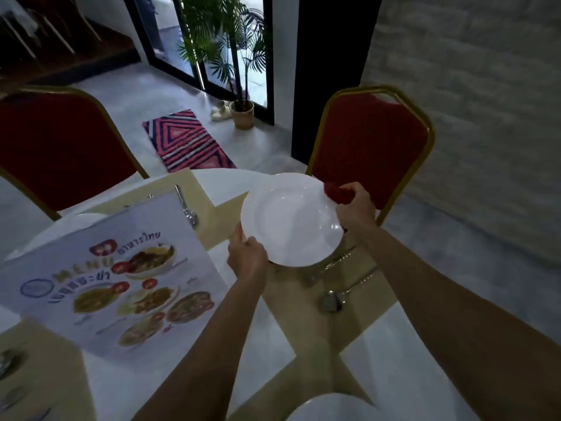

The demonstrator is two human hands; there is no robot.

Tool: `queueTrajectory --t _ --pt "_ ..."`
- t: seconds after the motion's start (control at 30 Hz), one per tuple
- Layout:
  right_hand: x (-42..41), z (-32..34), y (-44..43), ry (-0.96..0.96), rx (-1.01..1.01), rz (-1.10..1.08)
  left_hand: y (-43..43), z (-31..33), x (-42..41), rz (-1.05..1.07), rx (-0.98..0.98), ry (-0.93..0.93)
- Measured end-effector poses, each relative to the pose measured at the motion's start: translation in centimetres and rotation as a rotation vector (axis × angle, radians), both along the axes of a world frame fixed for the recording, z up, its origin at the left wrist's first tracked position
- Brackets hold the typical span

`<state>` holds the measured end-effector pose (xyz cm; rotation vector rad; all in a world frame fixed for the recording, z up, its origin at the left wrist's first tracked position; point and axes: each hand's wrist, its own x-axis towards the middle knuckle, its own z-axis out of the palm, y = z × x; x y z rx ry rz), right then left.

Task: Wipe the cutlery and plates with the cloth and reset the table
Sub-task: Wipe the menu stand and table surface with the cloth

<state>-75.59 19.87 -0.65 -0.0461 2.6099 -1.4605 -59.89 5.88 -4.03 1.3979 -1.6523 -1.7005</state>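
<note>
Gripping a white plate (291, 220) at its near rim with the left hand (247, 256), lifted above the table (226, 182); pressing a red cloth (337, 192) to its far rim with the right hand (355, 209). Underneath (partly hidden), fork (334, 262) and spoon (331, 300).

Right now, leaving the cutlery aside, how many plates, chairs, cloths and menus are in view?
White plates: 3 - held plate, far-left plate, bottom-edge plate
Red chairs: 2 - left chair, right chair
Red cloth: 1
Menu: 1
Total: 7
</note>
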Motion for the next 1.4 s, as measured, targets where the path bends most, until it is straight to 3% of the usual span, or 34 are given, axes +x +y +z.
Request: queueTrajectory --t 0.1,0.57,0.77,1.0,1.1,1.4 --pt "-2.3 -1.0 -2.4 0.017 -0.018 0.041 -0.9 -0.5 -2.1 0.093 0.02 -0.005" --pt "-6.8 -5.7 -6.0 -0.025 0.064 0.138 -6.6 -8.4 -4.8 -0.054 0.058 -0.097" --pt "-7.0 -5.8 -5.8 0.003 0.106 0.173 -7.1 -8.3 -5.6 -0.055 0.061 -0.114" --pt "-6.9 -3.1 -4.7 0.13 0.123 0.036 -4.6 -3.3 -4.1 -0.116 -0.228 -0.223" --pt "-6.0 -0.3 -3.7 0.216 0.109 0.047 -4.2 -2.1 -3.2 -0.172 -0.253 -0.266" --pt "6.0 7.2 -3.0 0.209 -0.125 0.102 0.6 4.7 3.4 -0.528 -0.405 -0.216"
